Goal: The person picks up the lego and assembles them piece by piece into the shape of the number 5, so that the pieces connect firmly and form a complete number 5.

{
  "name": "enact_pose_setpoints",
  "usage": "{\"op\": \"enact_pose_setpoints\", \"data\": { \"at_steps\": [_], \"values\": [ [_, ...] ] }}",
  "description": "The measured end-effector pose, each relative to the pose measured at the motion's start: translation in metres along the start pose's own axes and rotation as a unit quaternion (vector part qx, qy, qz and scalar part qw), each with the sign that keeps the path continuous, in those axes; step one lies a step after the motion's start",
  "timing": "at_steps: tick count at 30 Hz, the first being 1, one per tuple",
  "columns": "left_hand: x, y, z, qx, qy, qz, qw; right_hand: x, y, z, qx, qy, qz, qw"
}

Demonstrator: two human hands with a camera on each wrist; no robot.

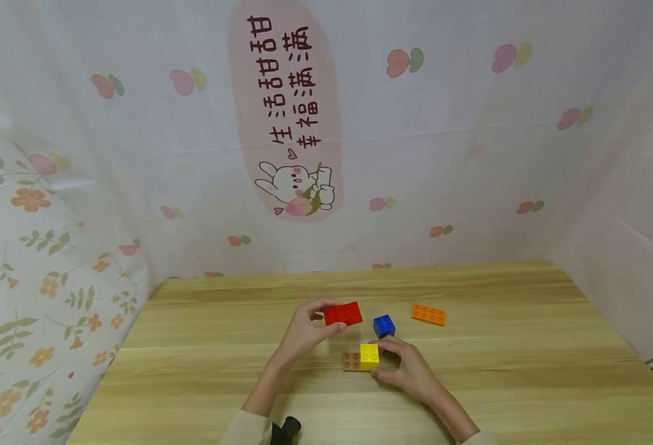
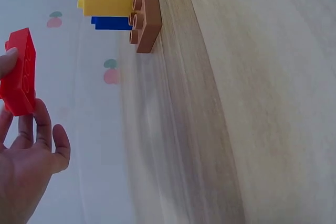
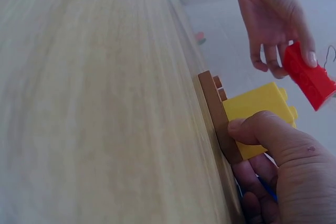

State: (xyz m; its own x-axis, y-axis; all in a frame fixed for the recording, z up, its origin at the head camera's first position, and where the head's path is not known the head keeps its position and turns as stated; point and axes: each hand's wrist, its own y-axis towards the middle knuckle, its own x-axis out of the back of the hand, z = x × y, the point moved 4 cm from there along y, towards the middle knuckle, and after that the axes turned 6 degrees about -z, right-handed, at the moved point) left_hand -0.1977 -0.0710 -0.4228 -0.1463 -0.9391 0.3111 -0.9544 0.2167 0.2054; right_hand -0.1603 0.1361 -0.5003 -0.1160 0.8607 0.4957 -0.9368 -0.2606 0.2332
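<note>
My left hand [image 1: 307, 327] pinches a red toy brick [image 1: 343, 314] between thumb and fingers, held up over the table. In the left wrist view the red brick [image 2: 22, 74] is tilted. Below and to its right, a flat brown brick [image 1: 351, 361] lies on the table with its left studs showing. A yellow brick [image 1: 369, 356] sits on the brown brick's right half. My right hand [image 1: 409, 369] grips the yellow brick from the right; in the right wrist view its thumb also overlaps the brown brick [image 3: 218, 114]. A blue brick [image 1: 384, 325] stands just beyond the right hand.
A flat orange brick [image 1: 429, 314] lies on the wooden table [image 1: 526, 358] farther right. A black object [image 1: 288, 429] is at the left sleeve. A printed cloth [image 1: 443, 154] hangs behind the table and another flowered cloth [image 1: 42, 278] at its left.
</note>
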Motion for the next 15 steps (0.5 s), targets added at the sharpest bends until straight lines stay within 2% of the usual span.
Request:
{"op": "enact_pose_setpoints", "data": {
  "at_steps": [2, 4, 15],
  "values": [
    [-0.002, 0.0019, 0.0086, 0.003, -0.001, 0.005, 1.0, -0.0005, 0.0001, -0.0005, 0.005, -0.005, -0.001, 1.0],
    [-0.0025, 0.0025, 0.0106, 0.002, 0.001, 0.009, 1.0, -0.001, 0.0003, -0.0005, 0.008, -0.008, -0.005, 0.9999],
    [-0.0086, 0.0007, 0.0044, -0.019, 0.029, 0.033, 0.9988, -0.0006, 0.0, 0.0027, 0.009, -0.008, -0.016, 0.9998]
  ]
}}
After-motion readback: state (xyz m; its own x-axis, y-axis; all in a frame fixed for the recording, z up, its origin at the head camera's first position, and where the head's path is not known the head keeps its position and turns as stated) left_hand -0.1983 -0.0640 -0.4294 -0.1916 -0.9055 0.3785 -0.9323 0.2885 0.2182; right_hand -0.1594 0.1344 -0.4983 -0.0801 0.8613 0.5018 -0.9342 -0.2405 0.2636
